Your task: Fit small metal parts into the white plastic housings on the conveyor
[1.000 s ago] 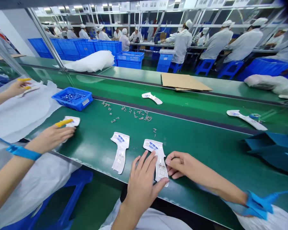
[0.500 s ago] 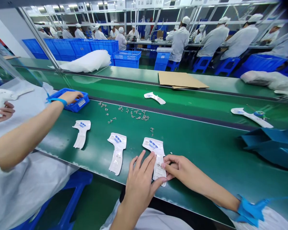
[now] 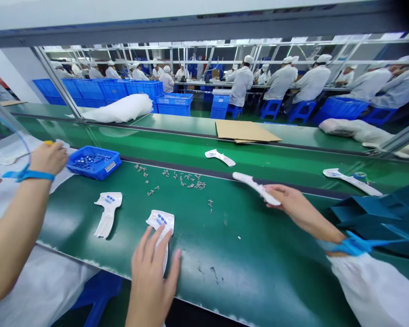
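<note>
I have right hand [image 3: 281, 197] fingers clamped on shell [image 3: 255, 185] near far edge of bench [image 3: 276, 272]; left hand [image 3: 154, 270] fingers apart over second shell [image 3: 164, 217]. Shells probably light, stiff, slick; pinch narrow sides

White shell [image 3: 247, 180] aslant above green table [image 3: 259, 263], second shell [image 3: 169, 218] (blue pieces [image 3: 161, 220] inside) flat on it

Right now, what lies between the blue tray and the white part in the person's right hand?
In the head view, small metal pieces lie scattered on the green bench between the blue tray and the held white part.
</note>
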A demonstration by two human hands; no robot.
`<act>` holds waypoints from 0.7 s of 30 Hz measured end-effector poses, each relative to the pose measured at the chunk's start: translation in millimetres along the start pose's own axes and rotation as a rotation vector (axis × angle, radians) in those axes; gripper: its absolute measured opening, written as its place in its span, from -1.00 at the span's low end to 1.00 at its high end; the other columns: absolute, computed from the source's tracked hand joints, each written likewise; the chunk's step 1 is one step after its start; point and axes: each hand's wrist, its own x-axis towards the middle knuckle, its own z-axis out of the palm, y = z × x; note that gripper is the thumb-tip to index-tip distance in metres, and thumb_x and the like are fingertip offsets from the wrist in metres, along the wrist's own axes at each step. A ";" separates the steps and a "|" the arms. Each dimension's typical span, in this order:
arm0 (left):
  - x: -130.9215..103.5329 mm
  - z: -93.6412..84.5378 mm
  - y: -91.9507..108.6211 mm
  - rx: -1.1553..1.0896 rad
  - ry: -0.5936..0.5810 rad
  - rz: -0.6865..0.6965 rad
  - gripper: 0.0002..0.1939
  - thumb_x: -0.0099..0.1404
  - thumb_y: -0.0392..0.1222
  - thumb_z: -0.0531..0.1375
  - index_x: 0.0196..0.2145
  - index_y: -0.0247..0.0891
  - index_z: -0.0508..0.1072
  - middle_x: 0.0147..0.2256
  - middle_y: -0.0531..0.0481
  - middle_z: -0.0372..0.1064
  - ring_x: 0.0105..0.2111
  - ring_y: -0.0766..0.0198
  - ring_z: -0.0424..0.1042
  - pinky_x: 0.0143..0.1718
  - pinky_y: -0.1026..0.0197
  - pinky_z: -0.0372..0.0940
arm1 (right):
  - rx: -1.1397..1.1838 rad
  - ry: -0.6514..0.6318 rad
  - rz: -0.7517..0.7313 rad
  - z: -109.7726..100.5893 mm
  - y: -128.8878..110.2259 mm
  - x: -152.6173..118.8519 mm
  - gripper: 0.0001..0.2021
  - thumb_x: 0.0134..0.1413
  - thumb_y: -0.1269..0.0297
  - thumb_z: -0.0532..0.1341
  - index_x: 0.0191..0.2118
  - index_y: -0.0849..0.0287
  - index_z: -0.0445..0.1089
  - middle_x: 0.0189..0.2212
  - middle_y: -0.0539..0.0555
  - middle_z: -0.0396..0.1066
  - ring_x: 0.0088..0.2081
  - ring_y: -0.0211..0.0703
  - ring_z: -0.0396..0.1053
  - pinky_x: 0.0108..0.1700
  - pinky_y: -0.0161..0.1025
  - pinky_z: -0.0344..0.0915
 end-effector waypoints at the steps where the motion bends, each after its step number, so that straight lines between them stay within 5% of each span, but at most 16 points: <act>1: -0.1 1.2 -12.9 0.034 0.009 -0.005 -0.60 0.44 -0.11 0.08 0.21 -0.08 0.26 0.24 -0.09 0.23 0.30 -0.12 0.08 0.11 -0.18 0.19 | -0.078 0.115 -0.045 -10.0 0.1 18.9 -0.71 0.06 0.17 0.28 -0.12 0.22 0.47 -0.18 0.15 0.52 -0.27 -0.15 0.46 -0.28 -0.25 0.48; 5: -4.5 8.7 -44.4 0.027 -0.039 0.017 -0.61 0.44 -0.08 0.08 0.19 -0.07 0.27 0.18 -0.06 0.32 0.25 -0.09 0.19 0.04 -0.12 0.27 | -0.313 0.394 -0.127 -32.4 -5.9 66.0 -0.66 0.21 0.29 0.10 0.00 0.37 0.43 -0.01 0.38 0.45 0.01 0.12 0.42 0.01 0.01 0.40; 8: -9.1 11.3 -39.8 -0.018 -0.079 0.003 -0.57 0.45 -0.10 0.08 0.23 -0.05 0.23 0.18 -0.03 0.34 0.25 -0.05 0.18 0.06 -0.11 0.27 | -0.429 0.448 -0.207 -18.7 -8.6 56.4 -0.61 0.21 0.32 0.13 0.10 0.35 0.39 0.12 0.39 0.35 0.17 0.21 0.28 0.22 0.11 0.15; 10: -10.7 12.0 -28.2 -0.035 -0.096 0.012 -0.57 0.45 -0.11 0.08 0.24 -0.05 0.23 0.17 -0.01 0.34 0.25 -0.06 0.17 0.08 -0.13 0.25 | -0.529 0.258 -0.334 8.3 -6.3 30.2 -0.68 0.19 0.31 0.17 0.04 0.19 0.46 0.03 0.22 0.45 0.08 0.10 0.37 0.19 0.01 0.21; 13: -10.3 13.3 -7.9 -0.059 -0.144 0.045 -0.56 0.45 -0.13 0.08 0.25 -0.08 0.22 0.18 -0.01 0.33 0.23 -0.06 0.19 0.10 -0.14 0.23 | -0.762 -0.325 -0.723 61.7 -0.5 -19.2 -0.74 0.30 0.24 0.11 0.00 0.10 0.46 -0.03 0.12 0.46 0.00 -0.02 0.39 0.09 -0.06 0.31; 17: -8.0 14.2 14.7 -0.105 -0.241 0.087 -0.54 0.47 -0.11 0.07 0.28 -0.13 0.23 0.21 -0.02 0.30 0.20 -0.04 0.21 0.10 -0.08 0.26 | -0.957 -0.411 -0.890 113.5 3.7 -54.1 -0.72 0.36 0.26 0.05 0.05 0.16 0.41 -0.06 0.19 0.42 -0.06 0.02 0.36 -0.03 -0.01 0.38; 21: -7.2 12.9 26.3 -0.145 -0.294 0.093 -0.54 0.48 -0.09 0.05 0.28 -0.15 0.22 0.23 -0.01 0.28 0.20 -0.02 0.21 0.10 -0.05 0.28 | -1.016 -0.392 -0.884 123.6 2.8 -46.6 -0.75 0.38 0.33 0.01 -0.09 0.20 0.43 -0.15 0.18 0.41 -0.11 -0.01 0.37 -0.04 -0.02 0.39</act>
